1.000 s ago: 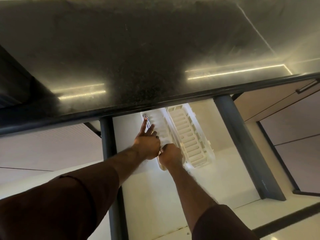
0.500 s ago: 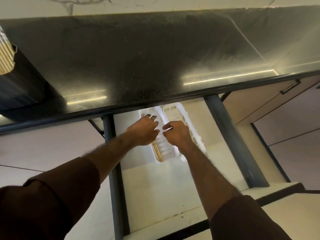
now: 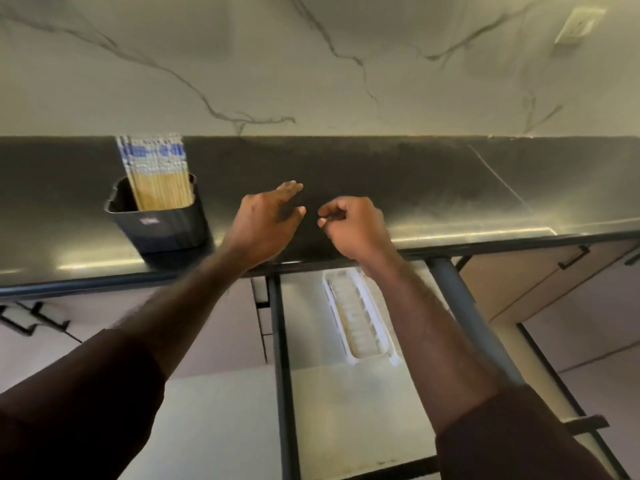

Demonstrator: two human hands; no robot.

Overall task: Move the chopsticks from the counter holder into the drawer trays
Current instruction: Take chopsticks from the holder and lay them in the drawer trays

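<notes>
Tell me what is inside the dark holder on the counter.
The holder contains a packed bundle of chopsticks, pale wood with blue-and-white patterned tops, standing upright above the rim. Their lower ends and the holder's bottom are hidden by its wall.

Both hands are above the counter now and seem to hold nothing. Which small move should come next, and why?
Probably the left hand should move left to the dark holder and grip a few chopsticks. The holder is full, the white tray in the open drawer looks nearly empty, and the right hand is farther away.
</notes>
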